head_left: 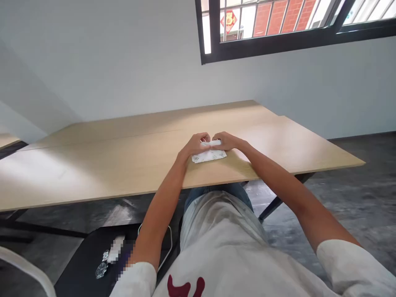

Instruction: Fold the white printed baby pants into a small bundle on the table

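My left hand (198, 143) and right hand (226, 141) meet just right of the centre of the frame, fingers curled in and thumbs nearly touching, each closed in a pinch on the upper part of a flat white packet with small grey printed marks (209, 156); the fingertips behind it are hidden from me. The packet sits near the front edge of the tabletop, its lower part showing below my thumbs and a pale, rolled-looking strip standing between them. I judge it light, soft and thin, likely to crease or tear rather than break, and perhaps a little slick if its skin is plastic film, which I cannot tell. A gentle hold at both ends of the upper edge, thumbs in front, should suit it without crushing the middle. Around it spreads the pale wood-grain tabletop (123, 161), reaching to the left edge of the frame. Farther out, a black-framed window (269, 46) crosses the upper right above the plain light-grey wall (130, 62), and a silver metal wristwatch (101, 269) lies on a black surface (80, 258) at the lower left.
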Available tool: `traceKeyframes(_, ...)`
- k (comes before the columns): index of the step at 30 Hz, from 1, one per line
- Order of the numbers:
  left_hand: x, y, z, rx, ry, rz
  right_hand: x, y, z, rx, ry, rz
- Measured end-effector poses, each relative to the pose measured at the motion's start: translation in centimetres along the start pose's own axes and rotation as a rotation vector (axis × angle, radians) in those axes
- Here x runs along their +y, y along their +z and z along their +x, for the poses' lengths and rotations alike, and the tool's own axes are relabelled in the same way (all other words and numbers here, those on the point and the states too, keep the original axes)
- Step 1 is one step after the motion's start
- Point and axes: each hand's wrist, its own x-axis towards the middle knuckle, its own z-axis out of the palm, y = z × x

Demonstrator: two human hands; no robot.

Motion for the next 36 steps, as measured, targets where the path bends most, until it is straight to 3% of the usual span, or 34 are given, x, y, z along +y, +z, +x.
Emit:
traceKeyframes(5,-0.2,-0.2,-0.1,-0.101,-0.013,-0.036,-0.5,-0.4,0.0,-0.042,-0.064,-0.028)
traceKeyframes(9,-0.4,-0.6,-0.2,-0.175,-0.074,-0.104,-1.4,-0.5,-0.1,0.057,-0.069,0.001)
traceKeyframes(12,-0.2,-1.1,-0.4,-0.206,-0.233,-0.186,-1.7,-1.0,-0.3,0.176,-0.016,0.135)
traceKeyframes(14,0.1,-1.6,-0.4,-0.198,-0.259,-0.252,-1.8,-1.4,-0.3,0.238,0.029,0.261)
traceKeyframes(18,0.0,-2.8,-0.5,0.006,-0.22,-0.29,-1.3,-2.1,0.0,0.216,0.063,0.44)
traceKeyframes(22,-1.1,-4.0,-1.1,0.146,-0.218,-0.23,-1.0,-2.5,-0.1,0.218,0.049,0.409)
traceKeyframes(24,-1.6,-4.5,-1.5,0.186,-0.203,-0.174,-0.8,-2.7,-0.2,0.265,0.058,0.337)
traceKeyframes(29,-2.1,-5.1,-1.9,0.43,-0.181,0.131,-0.2,-2.9,-0.3,0.483,0.037,0.066)
traceKeyframes(33,-1.6,-4.8,-1.7,0.508,-0.182,0.25,0.1,-2.9,-0.5,0.549,0.006,-0.166)
traceKeyframes(36,-0.9,-5.3,-1.4,0.452,-0.084,0.228,0.0,-3.5,-0.7,0.649,0.055,-0.234)
